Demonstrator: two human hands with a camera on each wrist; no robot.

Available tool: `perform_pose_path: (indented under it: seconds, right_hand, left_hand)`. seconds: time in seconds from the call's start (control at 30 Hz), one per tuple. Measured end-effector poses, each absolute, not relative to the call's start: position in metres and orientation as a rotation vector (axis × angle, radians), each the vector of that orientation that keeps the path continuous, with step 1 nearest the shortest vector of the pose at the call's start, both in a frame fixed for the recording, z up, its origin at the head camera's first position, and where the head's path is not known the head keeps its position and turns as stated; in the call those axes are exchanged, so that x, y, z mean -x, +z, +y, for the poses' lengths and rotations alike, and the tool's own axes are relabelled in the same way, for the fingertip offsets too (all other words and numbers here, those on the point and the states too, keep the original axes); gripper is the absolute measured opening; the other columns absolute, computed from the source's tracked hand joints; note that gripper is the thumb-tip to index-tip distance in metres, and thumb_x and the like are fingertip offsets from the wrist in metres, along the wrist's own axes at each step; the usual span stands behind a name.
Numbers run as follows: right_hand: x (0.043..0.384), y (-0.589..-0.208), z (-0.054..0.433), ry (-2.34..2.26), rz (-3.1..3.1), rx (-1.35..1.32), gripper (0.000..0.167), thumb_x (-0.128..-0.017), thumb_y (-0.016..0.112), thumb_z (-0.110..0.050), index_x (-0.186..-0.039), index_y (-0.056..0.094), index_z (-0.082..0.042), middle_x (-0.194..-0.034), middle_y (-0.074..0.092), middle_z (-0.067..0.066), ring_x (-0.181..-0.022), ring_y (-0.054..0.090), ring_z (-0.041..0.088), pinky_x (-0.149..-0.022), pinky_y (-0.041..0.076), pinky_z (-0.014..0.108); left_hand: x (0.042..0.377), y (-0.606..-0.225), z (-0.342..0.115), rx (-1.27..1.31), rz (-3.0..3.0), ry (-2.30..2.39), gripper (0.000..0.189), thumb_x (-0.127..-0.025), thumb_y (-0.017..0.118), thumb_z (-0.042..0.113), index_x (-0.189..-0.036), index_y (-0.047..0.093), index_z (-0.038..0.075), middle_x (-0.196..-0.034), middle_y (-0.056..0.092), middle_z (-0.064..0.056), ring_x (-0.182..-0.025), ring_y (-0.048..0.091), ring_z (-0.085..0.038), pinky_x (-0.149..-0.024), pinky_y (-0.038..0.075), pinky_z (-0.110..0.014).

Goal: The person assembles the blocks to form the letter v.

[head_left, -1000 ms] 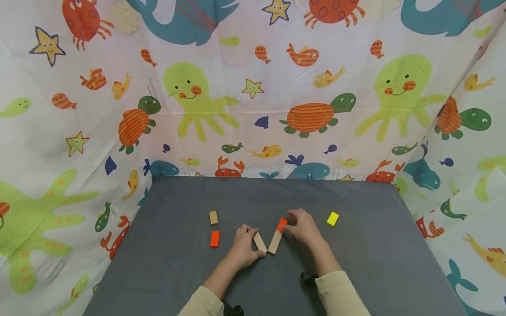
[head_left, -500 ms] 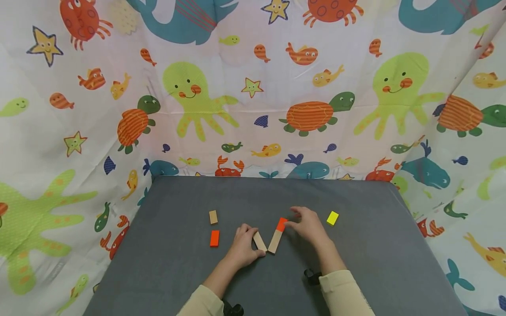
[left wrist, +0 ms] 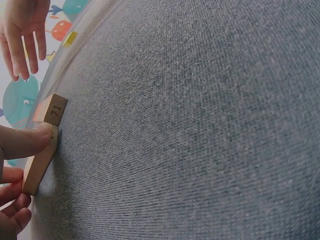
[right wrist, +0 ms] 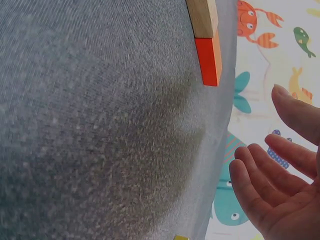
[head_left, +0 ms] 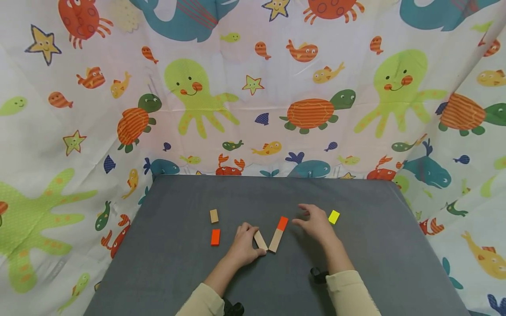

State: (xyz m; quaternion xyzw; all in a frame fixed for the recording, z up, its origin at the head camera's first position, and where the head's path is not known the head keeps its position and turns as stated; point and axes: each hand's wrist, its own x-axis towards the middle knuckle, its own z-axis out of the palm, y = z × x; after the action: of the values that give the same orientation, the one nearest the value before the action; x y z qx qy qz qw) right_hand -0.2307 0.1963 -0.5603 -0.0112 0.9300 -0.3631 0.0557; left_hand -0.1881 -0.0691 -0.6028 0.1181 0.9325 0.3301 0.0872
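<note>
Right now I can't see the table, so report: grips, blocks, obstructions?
Left grip pinching long wooden block. Right grip open, empty, near yellow block. Orange block, abutting second long wooden block, unheld; nothing between it and right grip.

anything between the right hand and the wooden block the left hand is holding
Yes: in the head view, another wooden block and the orange block at its far end lie between the right hand and the held block.
</note>
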Motion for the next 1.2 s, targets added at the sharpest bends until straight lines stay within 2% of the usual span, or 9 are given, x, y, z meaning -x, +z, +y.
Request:
perform_pose_path:
  seconds: [1.2]
  right_hand:
    - [0.235,-0.559,0.221,-1.128,2.828,0.005,0.067,-0.088,0.080,-0.023,-0.145,0.051,-0.002,-0.142,0.057,0.021,-0.124,0.059,0.040,-0.100,0.047,0.056]
  left_hand:
    - [0.190,-0.599,-0.065,-0.327,2.769,1.000,0.075,-0.076,0.090,0.030,-0.139,0.058,0.005,-0.123,0.050,-0.005,-0.110,0.045,-0.020,-0.094,0.048,-0.042]
